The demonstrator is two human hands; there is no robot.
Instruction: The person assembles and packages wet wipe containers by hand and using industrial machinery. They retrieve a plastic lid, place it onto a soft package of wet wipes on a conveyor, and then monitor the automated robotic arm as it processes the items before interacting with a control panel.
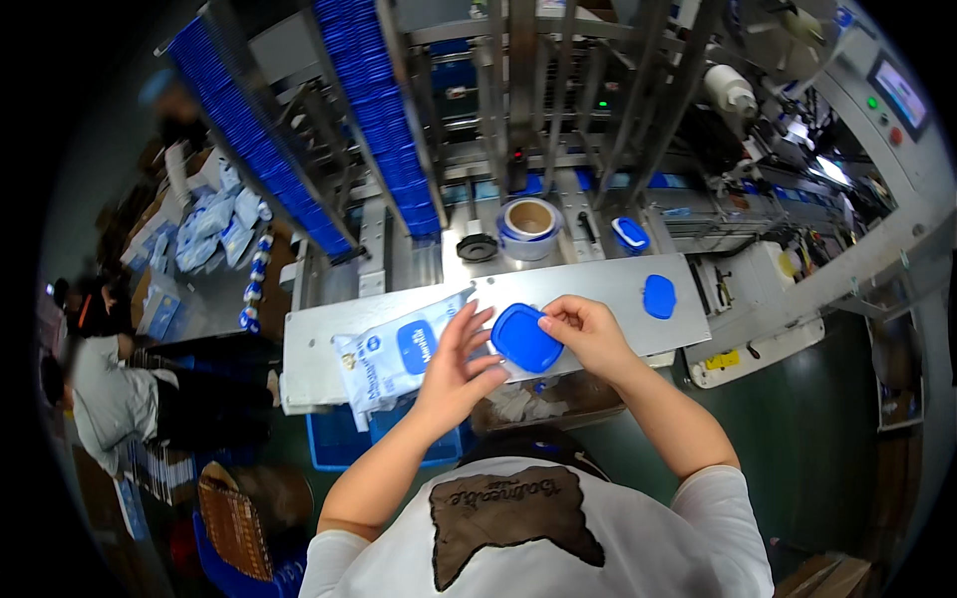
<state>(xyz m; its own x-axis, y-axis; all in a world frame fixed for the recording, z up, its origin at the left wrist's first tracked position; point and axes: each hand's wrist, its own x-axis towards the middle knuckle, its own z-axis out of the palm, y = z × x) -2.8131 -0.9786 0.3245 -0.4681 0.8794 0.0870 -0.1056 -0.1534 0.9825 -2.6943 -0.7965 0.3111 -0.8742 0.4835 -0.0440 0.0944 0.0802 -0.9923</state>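
My right hand [586, 337] pinches a blue rounded-square plastic lid [526, 337] by its right edge, thumb and fingers closed on it above the metal table. Just left of the lid is my left hand [457, 371], its fingers spread and slightly curled; it grips nothing that I can see. Partly behind this hand, a light blue and white wet-wipes pack [377, 361] with a blue lid [416, 346] on its face lies on the table. A second loose blue lid [659, 297] rests near the table's right end.
The pale metal table [603, 284] runs crosswise before me. Behind it stand tall racks of stacked blue lids [374, 110], a tape roll [530, 219] and a black knob [477, 247]. A control panel [895, 95] is at right. Below are a blue crate [334, 439] and a cardboard box [588, 399]. Another person [115, 389] stands left.
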